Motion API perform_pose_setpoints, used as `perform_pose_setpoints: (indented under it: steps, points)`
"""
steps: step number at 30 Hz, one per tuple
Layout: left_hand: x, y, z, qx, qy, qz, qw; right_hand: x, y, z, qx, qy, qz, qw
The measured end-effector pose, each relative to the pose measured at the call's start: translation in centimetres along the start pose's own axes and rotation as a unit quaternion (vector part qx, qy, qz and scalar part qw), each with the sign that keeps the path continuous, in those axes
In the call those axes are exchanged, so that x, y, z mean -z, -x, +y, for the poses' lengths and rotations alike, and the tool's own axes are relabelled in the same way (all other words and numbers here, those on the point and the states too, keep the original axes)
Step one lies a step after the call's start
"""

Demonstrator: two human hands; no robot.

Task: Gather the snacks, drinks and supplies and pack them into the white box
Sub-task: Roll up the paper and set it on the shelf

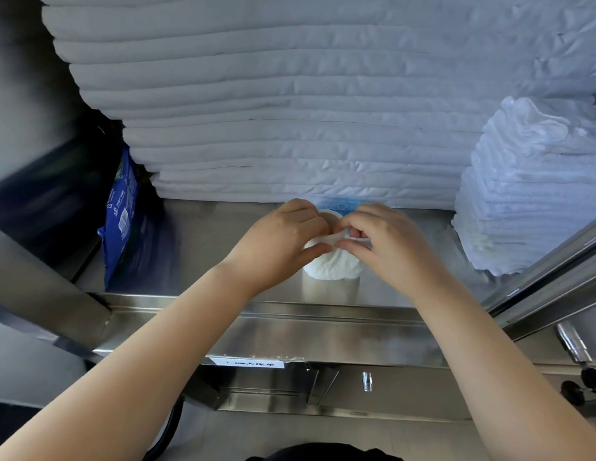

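A white paper roll (pixel 333 266) stands on a steel shelf (pixel 223 247) in front of me. My left hand (pixel 283 234) and my right hand (pixel 386 241) meet over the top of the roll, and both pinch a loose strip of its paper between thumb and fingers. A blue-printed wrapper (pixel 340 203) shows just behind the roll, mostly hidden by my hands. The white box is not in view.
A tall stack of folded white linens (pixel 290 111) fills the back of the shelf. A smaller pile of white towels (pixel 529 194) sits at the right. A blue bag (pixel 120 221) stands at the left. A steel door frame (pixel 549 277) angles in at the right.
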State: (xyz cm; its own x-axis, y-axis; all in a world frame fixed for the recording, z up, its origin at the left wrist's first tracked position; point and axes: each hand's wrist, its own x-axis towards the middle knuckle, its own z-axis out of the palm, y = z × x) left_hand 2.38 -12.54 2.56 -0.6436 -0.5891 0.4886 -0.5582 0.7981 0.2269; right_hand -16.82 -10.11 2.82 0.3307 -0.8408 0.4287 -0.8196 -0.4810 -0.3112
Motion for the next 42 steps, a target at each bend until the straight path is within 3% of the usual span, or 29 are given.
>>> perform_pose_setpoints:
  steps: [8,16,25,32,42]
  points:
    - [1.2,-0.1,-1.4,-0.011,0.037,-0.057,0.998,-0.1,0.0,0.1,-0.008,-0.021,-0.008,1.0]
    - [0.7,-0.1,0.1,0.001,0.021,-0.019,1.0,-0.5,0.2,-0.8,0.014,0.031,0.003,0.999]
    - [1.6,-0.1,-1.1,0.017,0.059,-0.072,0.996,0.1,0.1,-0.3,0.002,0.003,-0.006,1.0]
    - [0.7,0.0,0.2,-0.009,0.013,-0.03,0.999,0.4,-0.2,-0.5,0.028,0.018,-0.012,0.999]
    - [1.6,-0.3,-1.5,0.021,0.098,-0.09,0.991,0.1,-0.3,-0.2,0.036,-0.009,-0.006,0.999]
